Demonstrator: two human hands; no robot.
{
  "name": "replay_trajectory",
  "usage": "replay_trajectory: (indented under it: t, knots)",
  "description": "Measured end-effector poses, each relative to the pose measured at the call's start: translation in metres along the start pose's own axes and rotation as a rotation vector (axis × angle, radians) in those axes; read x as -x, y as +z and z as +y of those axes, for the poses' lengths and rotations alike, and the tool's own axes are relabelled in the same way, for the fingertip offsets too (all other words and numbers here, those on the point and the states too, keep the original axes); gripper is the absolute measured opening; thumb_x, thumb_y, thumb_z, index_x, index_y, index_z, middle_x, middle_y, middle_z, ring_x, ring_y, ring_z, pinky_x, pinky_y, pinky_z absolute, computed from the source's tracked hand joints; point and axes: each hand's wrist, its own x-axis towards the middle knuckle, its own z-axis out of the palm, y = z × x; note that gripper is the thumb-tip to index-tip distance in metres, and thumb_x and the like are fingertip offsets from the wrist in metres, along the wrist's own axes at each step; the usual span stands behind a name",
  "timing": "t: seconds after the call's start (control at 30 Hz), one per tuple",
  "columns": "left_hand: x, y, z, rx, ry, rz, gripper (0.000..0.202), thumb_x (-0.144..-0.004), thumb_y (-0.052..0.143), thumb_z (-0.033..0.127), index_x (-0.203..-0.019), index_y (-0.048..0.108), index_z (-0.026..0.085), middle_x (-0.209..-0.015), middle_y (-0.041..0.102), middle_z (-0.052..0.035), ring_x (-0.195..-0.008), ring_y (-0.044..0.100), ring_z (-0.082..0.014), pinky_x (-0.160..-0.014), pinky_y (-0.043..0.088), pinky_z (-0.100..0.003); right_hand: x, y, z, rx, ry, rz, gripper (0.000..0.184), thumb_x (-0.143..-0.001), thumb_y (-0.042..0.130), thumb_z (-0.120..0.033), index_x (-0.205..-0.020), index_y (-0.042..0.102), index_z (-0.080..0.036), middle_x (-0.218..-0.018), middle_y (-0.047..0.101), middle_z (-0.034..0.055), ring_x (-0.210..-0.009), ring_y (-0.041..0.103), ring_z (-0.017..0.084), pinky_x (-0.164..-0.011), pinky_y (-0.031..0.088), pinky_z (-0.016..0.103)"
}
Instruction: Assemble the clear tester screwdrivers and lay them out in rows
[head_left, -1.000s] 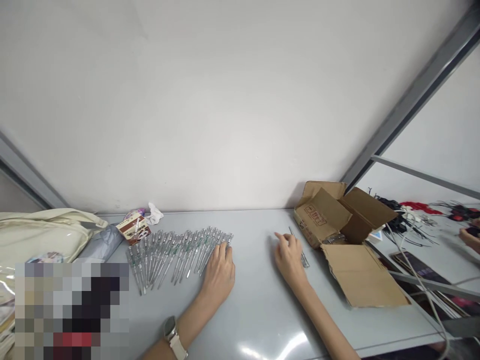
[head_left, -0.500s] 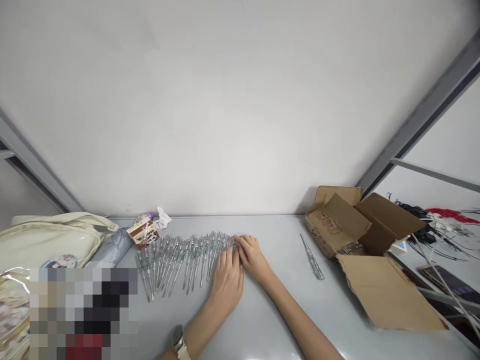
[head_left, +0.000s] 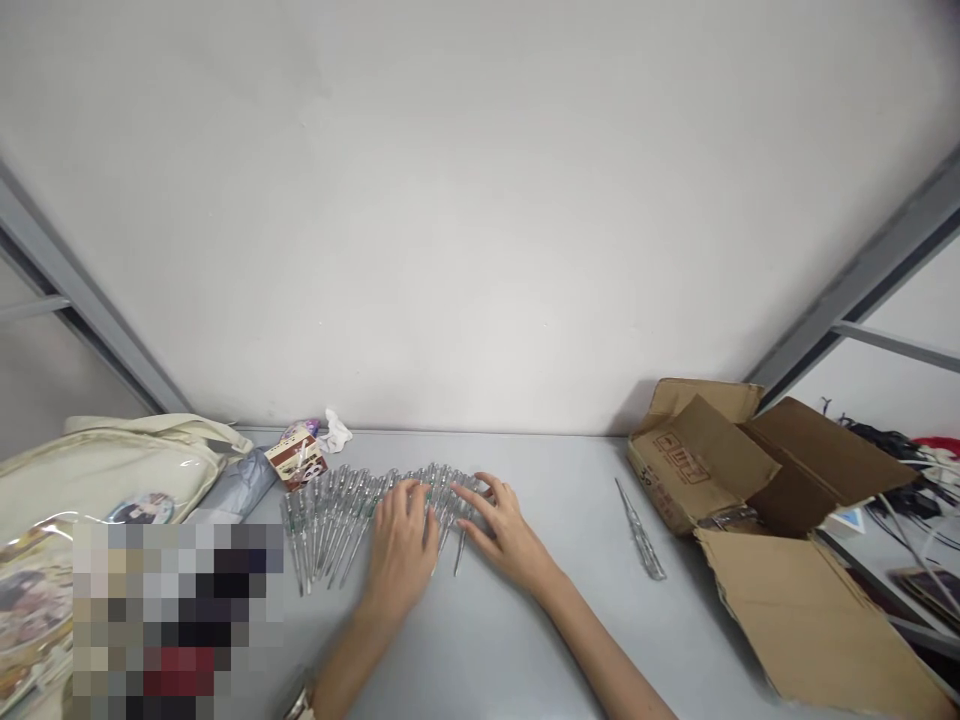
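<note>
A fanned row of clear tester screwdrivers (head_left: 330, 525) lies flat on the tabletop (head_left: 570, 640). The left hand (head_left: 401, 545) rests on its middle, grip wide open, fingers spread over the testers and holding nothing closed. The right hand (head_left: 510, 530), also wide open, touches the row's right end with its fingertips (head_left: 480, 490). A smaller bunch of testers (head_left: 641, 530) lies apart to the right, just beside an open cardboard box (head_left: 697, 460). Past the row's left end sit a printed carton (head_left: 296, 458) and a cream tote bag (head_left: 112, 470).
</note>
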Motion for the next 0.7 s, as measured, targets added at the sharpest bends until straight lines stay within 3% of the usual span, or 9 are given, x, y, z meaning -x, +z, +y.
replay_trajectory:
  t: [0.1, 0.23, 0.53, 0.7]
  knots:
    - [-0.004, -0.007, -0.028, -0.089, -0.057, 0.036, 0.022, -0.093, 0.041, 0.019, -0.110, 0.056, 0.016, -0.106, 0.057, -0.0112, -0.100, 0.056, -0.0270, -0.086, 0.046, -0.042, 0.001, -0.002, -0.011, 0.005, -0.024, -0.076, 0.041, -0.099, 0.046, -0.039, -0.140, 0.049, -0.038, -0.145, 0.039, 0.0085, -0.114, 0.052, 0.023, -0.100, 0.049, 0.043]
    - [-0.007, -0.005, -0.049, -0.134, -0.057, -0.010, 0.018, -0.094, 0.043, 0.025, -0.101, 0.057, 0.017, -0.094, 0.057, -0.0079, -0.090, 0.058, -0.0260, -0.078, 0.048, -0.040, 0.001, -0.001, -0.013, -0.004, -0.028, -0.089, 0.037, -0.099, 0.045, -0.038, -0.135, 0.055, -0.034, -0.145, 0.040, 0.0092, -0.114, 0.053, 0.024, -0.098, 0.050, 0.043]
    - [-0.001, 0.007, -0.053, -0.076, -0.072, 0.010, 0.016, -0.094, 0.042, 0.024, -0.100, 0.055, 0.017, -0.096, 0.052, -0.0078, -0.086, 0.060, -0.0228, -0.077, 0.050, -0.036, 0.002, 0.004, -0.003, -0.016, -0.003, -0.024, 0.032, -0.099, 0.045, -0.032, -0.129, 0.057, -0.029, -0.140, 0.043, 0.0116, -0.109, 0.056, 0.021, -0.099, 0.050, 0.041]
    - [0.001, 0.005, -0.054, -0.070, -0.066, 0.006, 0.016, -0.095, 0.041, 0.026, -0.101, 0.054, 0.018, -0.097, 0.052, -0.0074, -0.085, 0.061, -0.0224, -0.075, 0.051, -0.036, 0.000, 0.004, -0.001, -0.063, 0.005, 0.003, 0.033, -0.100, 0.043, -0.030, -0.132, 0.047, -0.024, -0.133, 0.049, 0.0124, -0.126, 0.048, 0.023, -0.105, 0.045, 0.042]
